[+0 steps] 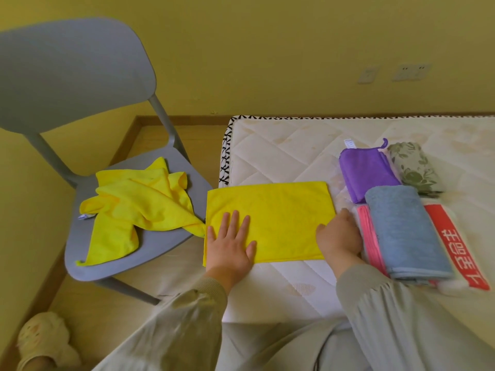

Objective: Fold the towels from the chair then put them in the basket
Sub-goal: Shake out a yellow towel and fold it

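Note:
A yellow towel, folded into a flat rectangle, lies on the white mattress. My left hand presses flat on its left part with fingers straight and spread. My right hand is at the towel's right edge with fingers curled at the cloth; the fingertips are hidden. A second yellow towel lies crumpled on the seat of the grey chair to the left. No basket is in view.
Right of my hands lie folded towels: purple, blue, pink, a red-and-white one and a floral cloth. The chair stands close against the mattress corner. A slippered foot rests on the wooden floor.

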Available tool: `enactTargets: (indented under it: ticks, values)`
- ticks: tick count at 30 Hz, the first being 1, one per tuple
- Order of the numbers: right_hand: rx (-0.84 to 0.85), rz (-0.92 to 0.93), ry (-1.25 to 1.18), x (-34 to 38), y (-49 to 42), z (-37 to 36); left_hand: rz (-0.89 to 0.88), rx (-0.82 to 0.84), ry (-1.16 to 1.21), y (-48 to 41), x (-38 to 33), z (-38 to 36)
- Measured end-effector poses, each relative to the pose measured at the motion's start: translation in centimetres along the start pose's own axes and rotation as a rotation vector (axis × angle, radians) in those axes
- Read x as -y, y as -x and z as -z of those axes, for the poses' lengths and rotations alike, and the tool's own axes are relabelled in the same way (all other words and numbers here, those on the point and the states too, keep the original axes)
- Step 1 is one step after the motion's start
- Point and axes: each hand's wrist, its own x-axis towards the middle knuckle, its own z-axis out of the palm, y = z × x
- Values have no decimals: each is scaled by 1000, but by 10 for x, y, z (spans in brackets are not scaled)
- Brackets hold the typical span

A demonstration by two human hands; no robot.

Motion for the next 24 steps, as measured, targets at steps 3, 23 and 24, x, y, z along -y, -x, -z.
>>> enactTargets:
  ticks: [3,23,24]
  values:
    - [2,-133,-89,3,-1,3,-9,59,-9,-2,0,4]
    - [206,506,-719,95,22,64,186,148,923,-35,-10,108]
    - [236,537,-725,101,24,77,178,96,974,-33,-8,121]
